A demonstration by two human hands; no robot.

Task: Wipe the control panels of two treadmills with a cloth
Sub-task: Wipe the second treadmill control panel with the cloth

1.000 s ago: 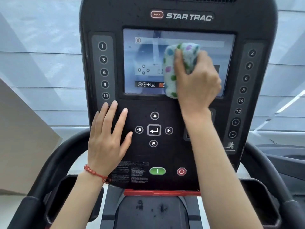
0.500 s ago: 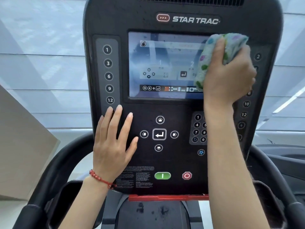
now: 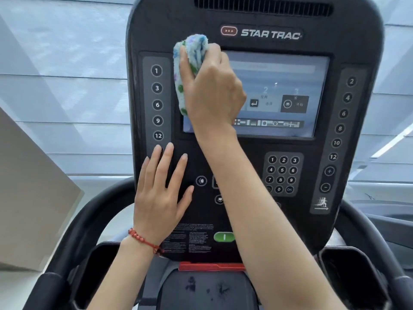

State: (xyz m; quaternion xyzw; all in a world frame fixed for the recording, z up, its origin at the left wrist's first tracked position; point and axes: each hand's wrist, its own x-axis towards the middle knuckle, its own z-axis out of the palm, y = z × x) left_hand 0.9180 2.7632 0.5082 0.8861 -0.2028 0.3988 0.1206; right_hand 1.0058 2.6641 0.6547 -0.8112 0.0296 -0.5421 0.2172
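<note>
Right hand (image 3: 212,92) grips the cloth (image 3: 190,70), scrubbing the screen's (image 3: 279,86) upper-left corner; left hand (image 3: 161,193), flat and empty, braces the control panel (image 3: 257,19).

Dotted white cloth (image 3: 190,70), black panel (image 3: 245,209)

Bright room with pale blinds behind the machine

A wide window (image 3: 67,86) covered by pale grey-blue blinds with horizontal seams filled the background, letting in soft daylight. A beige slanted panel (image 3: 33,198) stood at the left. A long bright strip of light (image 3: 391,142) showed at the right.
</note>
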